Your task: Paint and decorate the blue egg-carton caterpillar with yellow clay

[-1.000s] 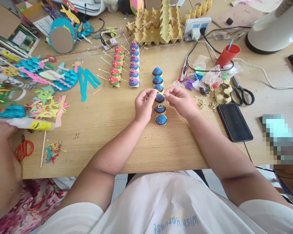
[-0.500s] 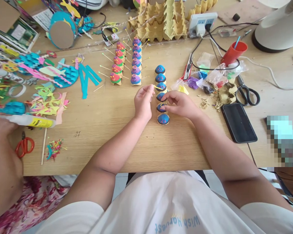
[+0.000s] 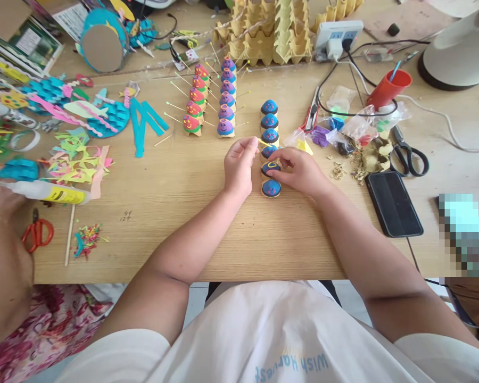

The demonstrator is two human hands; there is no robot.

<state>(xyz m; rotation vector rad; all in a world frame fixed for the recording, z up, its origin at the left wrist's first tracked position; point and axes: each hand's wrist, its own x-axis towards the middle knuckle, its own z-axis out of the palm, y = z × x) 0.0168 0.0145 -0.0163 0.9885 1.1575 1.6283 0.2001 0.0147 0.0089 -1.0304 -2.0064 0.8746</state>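
Note:
A row of blue clay domes (image 3: 270,188) on egg-carton cups, with small pink faces and dark rims, runs away from me in the middle of the table. My left hand (image 3: 240,165), left of the row, pinches a thin yellow clay strip (image 3: 266,143) between thumb and fingertips; its free end points right over the domes. On the second-nearest dome lies a small yellow loop (image 3: 272,165). My right hand (image 3: 299,167) comes in from the right, thumb and index finger apart at that dome and the one behind it. Nothing shows between those fingers.
Red-green (image 3: 191,125) and purple (image 3: 225,127) caterpillars with pins stand behind left. To the right are clay bags (image 3: 353,127), a utility knife (image 3: 312,109), black scissors (image 3: 410,154) and a phone (image 3: 394,205). At left, another person's arm (image 3: 3,239) lies near a glue bottle (image 3: 51,191).
The view has shifted slightly, moving the table items a little. My right fingers have parted a bit from the yellow loop, which shows more fully. My left hand keeps its pinch on the strip.

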